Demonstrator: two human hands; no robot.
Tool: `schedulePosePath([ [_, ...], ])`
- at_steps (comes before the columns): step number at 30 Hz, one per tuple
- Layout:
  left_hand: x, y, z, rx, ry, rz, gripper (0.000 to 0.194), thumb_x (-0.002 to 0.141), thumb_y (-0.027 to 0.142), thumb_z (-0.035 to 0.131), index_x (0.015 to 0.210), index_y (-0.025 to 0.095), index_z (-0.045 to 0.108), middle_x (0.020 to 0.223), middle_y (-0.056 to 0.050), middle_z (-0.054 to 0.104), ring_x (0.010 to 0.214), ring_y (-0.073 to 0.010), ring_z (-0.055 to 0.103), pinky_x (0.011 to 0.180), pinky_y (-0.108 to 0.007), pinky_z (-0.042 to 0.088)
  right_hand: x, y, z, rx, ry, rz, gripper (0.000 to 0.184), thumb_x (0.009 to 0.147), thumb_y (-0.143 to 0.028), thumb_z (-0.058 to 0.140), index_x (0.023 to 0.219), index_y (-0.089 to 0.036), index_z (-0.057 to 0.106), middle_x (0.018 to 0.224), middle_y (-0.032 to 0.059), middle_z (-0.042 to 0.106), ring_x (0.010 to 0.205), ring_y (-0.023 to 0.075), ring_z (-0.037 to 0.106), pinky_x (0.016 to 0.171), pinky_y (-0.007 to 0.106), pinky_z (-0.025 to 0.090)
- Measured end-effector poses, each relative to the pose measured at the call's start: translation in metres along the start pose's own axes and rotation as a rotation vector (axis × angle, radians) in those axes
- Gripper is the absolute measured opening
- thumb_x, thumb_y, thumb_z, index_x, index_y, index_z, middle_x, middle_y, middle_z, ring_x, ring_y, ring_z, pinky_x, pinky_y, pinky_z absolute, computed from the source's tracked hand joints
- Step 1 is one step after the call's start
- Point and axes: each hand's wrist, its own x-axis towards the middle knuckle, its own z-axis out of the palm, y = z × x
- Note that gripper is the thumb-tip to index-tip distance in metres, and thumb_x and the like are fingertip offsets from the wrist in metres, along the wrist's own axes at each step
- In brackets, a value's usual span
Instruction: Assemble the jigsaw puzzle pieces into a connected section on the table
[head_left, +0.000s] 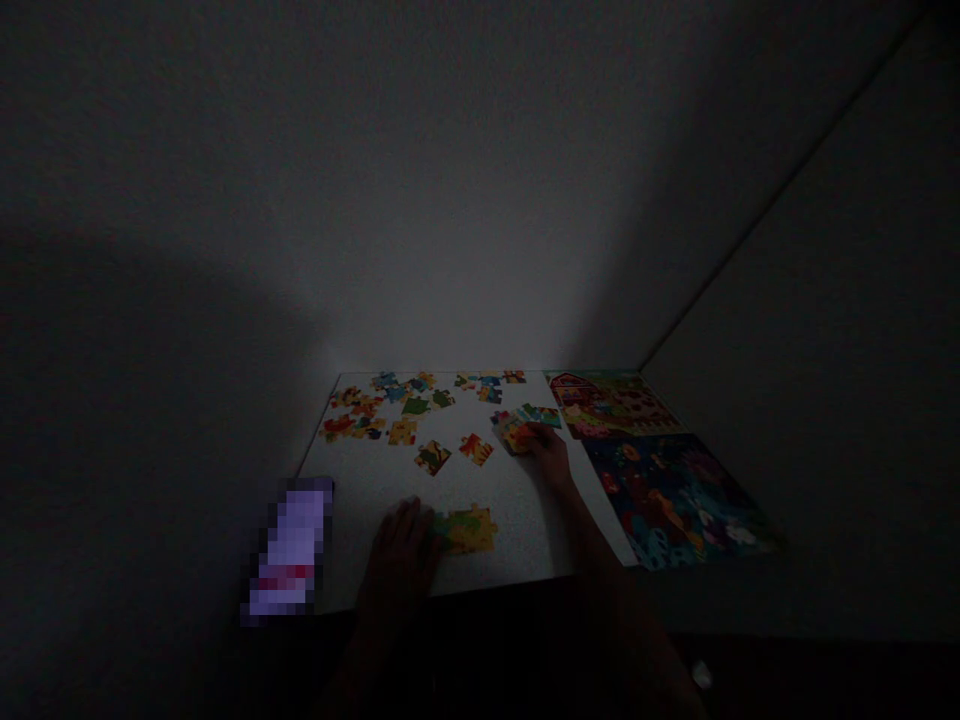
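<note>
The left hand (401, 560) is resting half-open against stiff, light jigsaw pieces (469, 530) at six o'clock; the right hand (544, 450) is covering another cluster (516, 435) at two o'clock, its grip unclear.

The left hand (399, 560) and right hand (546, 452) are bare, as are the forearms (583, 515), which fade into shadow.

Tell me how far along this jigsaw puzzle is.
Done: a yellow-green cardboard cluster of apparently joined pieces sits beside the left hand. In hand: the right hand rests on a multicoloured cluster of pieces. Left: many loose colourful jigsaw pieces lie scattered across the white tabletop, unjoined as far as the dim light shows.
</note>
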Motion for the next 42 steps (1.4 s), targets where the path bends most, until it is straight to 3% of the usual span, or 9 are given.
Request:
schedulePosePath([
  [3, 0.0, 0.0, 0.001, -0.006, 0.014, -0.006, 0.037, 0.098, 0.036, 0.043, 0.122, 0.018, 0.064, 0.135, -0.014, 0.061, 0.128, -0.03, 0.055, 0.106, -0.05, 0.044, 0.005, 0.001, -0.002, -0.03, -0.047, -0.018, 0.032, 0.065, -0.044, 0.074, 0.087, -0.021, 0.072, 0.09, 0.0089, 0.073, 0.085, 0.0269, 0.066, 0.08, 0.047, 0.054],
  [6, 0.0, 0.001, 0.0, 0.018, 0.024, 0.014, 0.036, 0.098, 0.035, 0.044, 0.123, 0.017, 0.063, 0.135, -0.014, 0.061, 0.128, -0.0297, 0.055, 0.106, -0.05, 0.044, 0.007, 0.003, -0.003, -0.042, -0.085, -0.013, 0.024, 0.068, -0.039, 0.066, 0.084, -0.022, 0.073, 0.088, 0.008, 0.072, 0.081, 0.0249, 0.066, 0.075, 0.044, 0.054],
  [9, 0.0, 0.001, 0.0, 0.037, 0.029, 0.021, 0.035, 0.098, 0.033, 0.045, 0.124, 0.017, 0.062, 0.136, -0.015, 0.061, 0.128, -0.0294, 0.054, 0.107, -0.05, 0.043, 0.003, 0.003, -0.003, -0.107, -0.094, -0.02, 0.023, 0.069, -0.035, 0.061, 0.086, -0.022, 0.072, 0.087, 0.0053, 0.072, 0.079, 0.0225, 0.065, 0.073, 0.039, 0.054],
  [14, 0.0, -0.001, 0.0, 0.055, 0.037, 0.043, 0.034, 0.098, 0.034, 0.044, 0.122, 0.017, 0.062, 0.134, -0.015, 0.062, 0.126, -0.03, 0.056, 0.104, -0.049, 0.045, -0.013, 0.001, -0.004, -0.27, -0.17, -0.125, 0.028, 0.072, -0.03, 0.054, 0.091, -0.022, 0.072, 0.093, 0.0036, 0.072, 0.088, 0.0219, 0.065, 0.084, 0.039, 0.053],
  [23, 0.001, -0.001, 0.0, 0.052, 0.037, 0.028, 0.034, 0.097, 0.034, 0.045, 0.123, 0.018, 0.062, 0.135, -0.014, 0.061, 0.126, -0.0289, 0.056, 0.105, -0.049, 0.044, -0.016, 0.001, -0.003, -0.214, -0.172, -0.03, 0.034, 0.076, -0.045, 0.065, 0.098, -0.019, 0.07, 0.093, 0.0066, 0.073, 0.085, 0.0236, 0.068, 0.076, 0.038, 0.057],
  [30, -0.001, 0.002, -0.002, 0.043, 0.012, 0.012, 0.034, 0.097, 0.033, 0.047, 0.125, 0.019, 0.061, 0.136, -0.013, 0.061, 0.129, -0.0284, 0.054, 0.106, -0.049, 0.044, -0.019, 0.0, 0.003, -0.384, -0.151, -0.088, 0.04, 0.079, -0.052, 0.064, 0.103, -0.02, 0.07, 0.1, 0.0091, 0.073, 0.089, 0.0257, 0.068, 0.08, 0.041, 0.056],
  [36, -0.001, 0.004, -0.003, 0.036, -0.005, -0.015, 0.034, 0.097, 0.031, 0.046, 0.124, 0.02, 0.062, 0.137, -0.012, 0.06, 0.129, -0.0273, 0.054, 0.106, -0.048, 0.044, 0.002, -0.015, 0.017, -0.31, -0.016, -0.037, 0.043, 0.078, -0.058, 0.063, 0.094, -0.018, 0.069, 0.082, 0.009, 0.072, 0.071, 0.0238, 0.067, 0.062, 0.036, 0.055],
  [42, -0.001, 0.005, -0.005, 0.057, -0.011, -0.017, 0.034, 0.096, 0.03, 0.047, 0.124, 0.02, 0.062, 0.136, -0.012, 0.061, 0.127, -0.0279, 0.056, 0.105, -0.048, 0.045, 0.041, -0.003, 0.052, -0.346, -0.047, -0.129, 0.042, 0.076, -0.057, 0.061, 0.093, -0.019, 0.067, 0.087, 0.0093, 0.071, 0.076, 0.0232, 0.065, 0.067, 0.037, 0.054],
])
